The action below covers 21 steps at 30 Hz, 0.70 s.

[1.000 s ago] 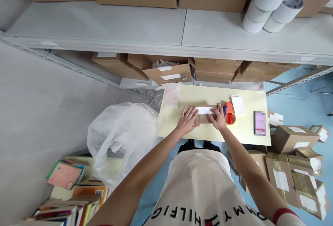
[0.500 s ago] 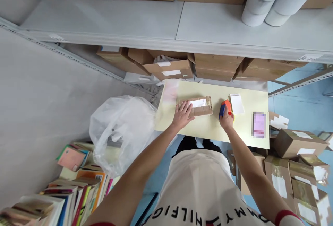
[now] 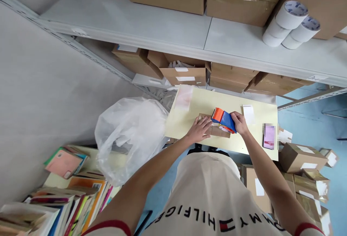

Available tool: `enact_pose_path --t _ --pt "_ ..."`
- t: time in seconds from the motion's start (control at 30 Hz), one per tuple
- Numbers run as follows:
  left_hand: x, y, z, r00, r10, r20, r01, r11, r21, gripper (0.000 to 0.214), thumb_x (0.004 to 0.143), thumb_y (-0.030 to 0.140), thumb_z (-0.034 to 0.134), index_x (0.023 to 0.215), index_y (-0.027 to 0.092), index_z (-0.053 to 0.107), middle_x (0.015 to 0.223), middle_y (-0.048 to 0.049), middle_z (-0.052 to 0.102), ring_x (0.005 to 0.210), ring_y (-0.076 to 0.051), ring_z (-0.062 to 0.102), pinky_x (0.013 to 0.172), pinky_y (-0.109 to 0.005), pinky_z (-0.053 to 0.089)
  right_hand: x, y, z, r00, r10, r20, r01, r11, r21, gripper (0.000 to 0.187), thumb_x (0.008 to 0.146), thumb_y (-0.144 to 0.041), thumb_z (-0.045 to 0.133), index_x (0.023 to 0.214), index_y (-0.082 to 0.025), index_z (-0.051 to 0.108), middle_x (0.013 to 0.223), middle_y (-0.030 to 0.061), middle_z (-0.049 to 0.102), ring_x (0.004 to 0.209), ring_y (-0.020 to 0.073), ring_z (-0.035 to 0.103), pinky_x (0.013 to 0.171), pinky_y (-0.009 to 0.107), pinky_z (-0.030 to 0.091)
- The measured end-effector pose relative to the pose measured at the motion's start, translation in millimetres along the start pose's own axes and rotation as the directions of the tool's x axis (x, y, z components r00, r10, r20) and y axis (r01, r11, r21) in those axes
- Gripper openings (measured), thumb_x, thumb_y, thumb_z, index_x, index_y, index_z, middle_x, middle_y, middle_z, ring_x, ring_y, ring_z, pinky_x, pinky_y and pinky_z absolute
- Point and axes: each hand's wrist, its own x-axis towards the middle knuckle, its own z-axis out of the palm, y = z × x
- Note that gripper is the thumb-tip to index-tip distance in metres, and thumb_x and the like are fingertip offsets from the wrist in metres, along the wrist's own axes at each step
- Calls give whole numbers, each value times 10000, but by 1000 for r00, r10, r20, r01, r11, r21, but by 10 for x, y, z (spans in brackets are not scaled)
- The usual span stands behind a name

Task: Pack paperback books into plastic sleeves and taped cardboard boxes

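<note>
A small cardboard box (image 3: 219, 131) lies on the pale yellow table (image 3: 177, 122) in front of me. My left hand (image 3: 200, 129) rests over the box's left end, fingers outstretched. A blue and orange tape dispenser (image 3: 227, 121) is gripped in my right hand (image 3: 239, 123), at the dispenser's right end. The dispenser is over the right part of the box, its orange end towards my left fingers. Whether its tape touches the cardboard I cannot tell.
A white notepad (image 3: 248, 114) and a phone (image 3: 269, 136) lie on the table's right. A plastic bag (image 3: 127, 134) bulges at the left, above stacked books (image 3: 81, 203). Shelving (image 3: 173, 29) crosses behind, with tape rolls (image 3: 291, 20) on it. Cartons (image 3: 303, 158) crowd the right floor.
My right hand has lifted the tape dispenser from the table and carried it left over the box. The box now lies nearer me and more tilted, with my left hand still on it.
</note>
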Motion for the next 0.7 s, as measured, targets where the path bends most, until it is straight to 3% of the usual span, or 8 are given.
enact_pose_path --t 0.1,0.2,0.3,0.37,0.43,0.53,0.7 --pt "-27 20 -102 999 -28 -37 22 989 -147 613 803 416 685 1361 222 520 1471 -138 476 1417 -342 344 1167 -615 125 72 15 78 998 22 55 -21 999 -27 469 799 -652 499 651 -210 550 555 -23 463 532 139 427 502 272 367" --pt "13 123 -220 962 -204 -180 120 913 -390 411 900 389 554 1272 218 590 1376 -112 580 1334 -296 474 1159 -586 214 65 55 29 998 23 62 -20 999 -47 487 789 -676 492 651 -212 550 558 -23 464 528 139 420 497 273 360" --pt "147 247 -342 883 -415 -218 136 671 -729 363 936 385 491 1197 172 628 1189 -115 694 1127 -241 641 1009 -439 473 35 76 -18 998 18 67 -13 998 -67 490 792 -679 488 661 -214 563 573 -14 488 537 145 435 506 280 373" --pt "252 296 -416 863 -491 -122 138 460 -877 312 927 367 507 1070 146 674 998 -97 747 907 -205 713 815 -338 565 18 78 -17 998 5 66 1 995 -95 489 802 -676 479 667 -215 571 581 -8 507 547 151 451 517 284 387" --pt "332 304 -471 860 -510 -27 172 338 -925 224 898 307 543 872 148 699 810 -50 748 734 -170 714 700 -288 573 6 66 7 998 -11 63 19 992 -128 492 807 -675 475 675 -213 581 591 -3 530 558 156 474 531 287 402" --pt "364 250 -497 846 -532 36 236 314 -920 187 851 210 576 700 153 671 687 -11 719 621 -139 689 622 -253 556 -9 -5 60 998 -32 53 42 982 -187 495 818 -667 470 701 -206 605 607 6 573 575 163 515 540 287 423" --pt "116 -98 -439 829 -559 -4 286 430 -857 220 869 236 576 695 146 676 649 -32 705 569 -138 661 595 -264 545 -70 -222 -7 990 -98 105 132 907 -400 442 848 -599 485 778 -206 672 681 43 680 602 188 606 581 298 462"
